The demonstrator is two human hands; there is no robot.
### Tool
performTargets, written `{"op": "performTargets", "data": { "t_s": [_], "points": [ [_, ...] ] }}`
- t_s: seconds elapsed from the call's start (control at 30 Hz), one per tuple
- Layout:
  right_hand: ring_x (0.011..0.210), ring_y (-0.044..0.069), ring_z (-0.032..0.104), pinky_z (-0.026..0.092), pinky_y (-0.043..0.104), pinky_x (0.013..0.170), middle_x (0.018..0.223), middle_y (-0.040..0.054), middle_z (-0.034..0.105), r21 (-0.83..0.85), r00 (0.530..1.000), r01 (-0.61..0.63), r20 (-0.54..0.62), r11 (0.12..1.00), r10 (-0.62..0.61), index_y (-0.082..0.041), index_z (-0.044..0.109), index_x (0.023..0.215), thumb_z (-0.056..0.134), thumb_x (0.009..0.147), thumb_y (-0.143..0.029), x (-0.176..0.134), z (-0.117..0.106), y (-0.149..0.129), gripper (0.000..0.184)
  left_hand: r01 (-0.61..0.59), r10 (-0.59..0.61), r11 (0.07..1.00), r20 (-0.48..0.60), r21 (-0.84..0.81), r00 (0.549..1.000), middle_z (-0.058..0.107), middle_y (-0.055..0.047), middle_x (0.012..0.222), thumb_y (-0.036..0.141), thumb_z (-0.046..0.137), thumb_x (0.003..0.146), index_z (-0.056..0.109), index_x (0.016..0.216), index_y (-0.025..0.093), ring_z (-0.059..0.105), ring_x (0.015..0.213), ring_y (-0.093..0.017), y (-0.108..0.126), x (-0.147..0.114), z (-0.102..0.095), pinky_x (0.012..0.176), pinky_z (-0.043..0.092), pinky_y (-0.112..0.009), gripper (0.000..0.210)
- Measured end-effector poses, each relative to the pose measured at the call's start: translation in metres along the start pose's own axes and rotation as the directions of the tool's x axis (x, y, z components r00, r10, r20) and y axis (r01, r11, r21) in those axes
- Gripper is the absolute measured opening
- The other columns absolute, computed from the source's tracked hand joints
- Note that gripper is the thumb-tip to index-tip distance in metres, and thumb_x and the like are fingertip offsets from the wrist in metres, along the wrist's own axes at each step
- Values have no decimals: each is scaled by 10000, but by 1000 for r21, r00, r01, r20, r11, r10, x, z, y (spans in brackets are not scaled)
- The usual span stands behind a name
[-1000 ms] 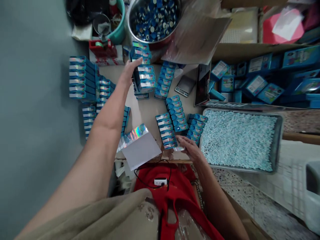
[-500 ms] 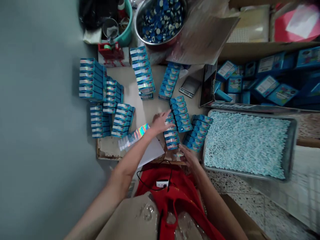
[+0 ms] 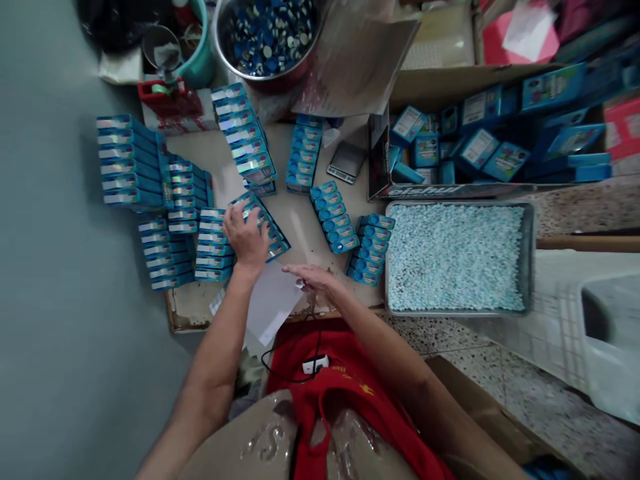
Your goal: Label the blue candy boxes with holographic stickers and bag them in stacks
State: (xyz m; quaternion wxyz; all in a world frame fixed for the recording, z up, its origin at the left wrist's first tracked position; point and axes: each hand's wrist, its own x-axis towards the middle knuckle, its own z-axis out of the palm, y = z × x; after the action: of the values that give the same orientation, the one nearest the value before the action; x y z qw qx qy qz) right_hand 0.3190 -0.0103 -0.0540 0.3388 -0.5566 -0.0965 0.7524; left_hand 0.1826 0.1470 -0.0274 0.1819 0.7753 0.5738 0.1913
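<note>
1. To my left, several stacks of small blue cardboard boxes with pale, shiny end flaps (image 3: 213, 247) crowd close together, leaving little room on that side of my left hand.
2. Beyond the row under my left hand stands a long stack of blue boxes with silvery ends (image 3: 245, 137); to its right is another blue row (image 3: 304, 153).
3. Farther right, two rows of blue boxes with rounded marks (image 3: 334, 217) (image 3: 370, 250) lie near each other, beside a rectangular grey metal tray (image 3: 529, 257) full of pale turquoise pieces.
4. Past them sit a small flat grey scale (image 3: 347, 161) and a large open cardboard carton (image 3: 450, 191) of loose blue boxes.
5. At the far edge I see a round steel bowl (image 3: 280, 81) of blue and silvery discs, a red tape dispenser (image 3: 173, 99) and a teal plastic tub (image 3: 200, 63).
6. A white paper sheet (image 3: 275, 300) lies near the table's edge, partly beneath my left wrist.
7. My left hand (image 3: 247, 235) is spread, fingers apart and bent over a slanting row of small blue boxes (image 3: 274, 237), resting on its near side.
8. My right hand (image 3: 313, 277) is stretched flat above the sheet's right side, fingers close together; a small silvery bit shows below them, and I cannot tell whether I hold it.
</note>
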Motion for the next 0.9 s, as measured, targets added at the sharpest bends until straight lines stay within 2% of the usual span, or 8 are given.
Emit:
{"op": "performTargets", "data": {
  "t_s": [0.07,0.17,0.27,0.4,0.5,0.6,0.77,0.9],
  "points": [
    [588,93,464,289,197,504,685,-35,598,-44,998,42,-46,998,-45,-210,712,906,843,662,-699,-26,-16,-1,562,-72,77,994,56,-82,995,670,-128,1334,273,638,949,742,1161,243,556,1338,-342,30,-3,9,1200,389,-519,238],
    [657,116,503,360,224,574,763,-38,614,-69,941,179,-278,981,-191,-232,695,1107,804,712,-686,-73,-52,-6,612,-197,224,966,161,-170,961,708,-132,1277,308,579,1008,723,1255,224,607,1267,-303,83,17,49,1155,443,-454,298],
    [621,120,447,355,255,590,689,-68,523,-124,838,342,-408,931,-362,-236,638,1219,805,762,-619,-107,-84,-16,619,-311,318,948,225,-67,921,534,-189,1558,422,662,984,580,1485,170,417,1490,-359,127,49,98,1254,300,-541,567],
    [670,136,493,384,279,630,762,-49,571,-189,746,463,-446,866,-495,-247,581,1268,809,794,-504,-128,-105,-27,585,-373,336,927,345,46,877,461,-239,1594,542,717,922,640,1392,131,337,1521,-422,146,59,141,1274,119,-656,629],
    [677,138,503,389,278,637,776,-49,575,-189,683,485,-527,854,-505,-253,567,1231,784,792,-469,-139,-114,-27,536,-398,350,915,372,59,860,509,-233,1531,459,752,870,712,1281,141,425,1436,-422,136,41,143,1247,197,-613,522],
    [663,131,486,371,267,621,770,-52,572,-182,640,481,-596,858,-486,-251,571,1197,767,795,-454,-149,-120,-27,492,-467,408,883,424,42,809,506,-225,1540,389,758,813,734,1243,160,451,1399,-429,124,12,130,1188,284,-582,488],
    [684,139,518,415,280,644,793,-43,582,-145,733,491,-465,859,-497,-254,571,1218,750,810,-473,-151,-116,-36,496,-514,438,857,500,18,747,469,-253,1587,360,696,830,684,1326,131,455,1393,-445,119,-62,110,1168,298,-607,547],
    [680,148,528,432,294,645,782,-47,587,-169,763,490,-391,855,-515,-263,542,1233,752,792,-456,-144,-111,-43,525,-449,455,882,517,-146,725,378,-217,1676,359,684,856,599,1448,162,400,1484,-423,111,-115,98,1216,291,-602,630]
  ]
}}
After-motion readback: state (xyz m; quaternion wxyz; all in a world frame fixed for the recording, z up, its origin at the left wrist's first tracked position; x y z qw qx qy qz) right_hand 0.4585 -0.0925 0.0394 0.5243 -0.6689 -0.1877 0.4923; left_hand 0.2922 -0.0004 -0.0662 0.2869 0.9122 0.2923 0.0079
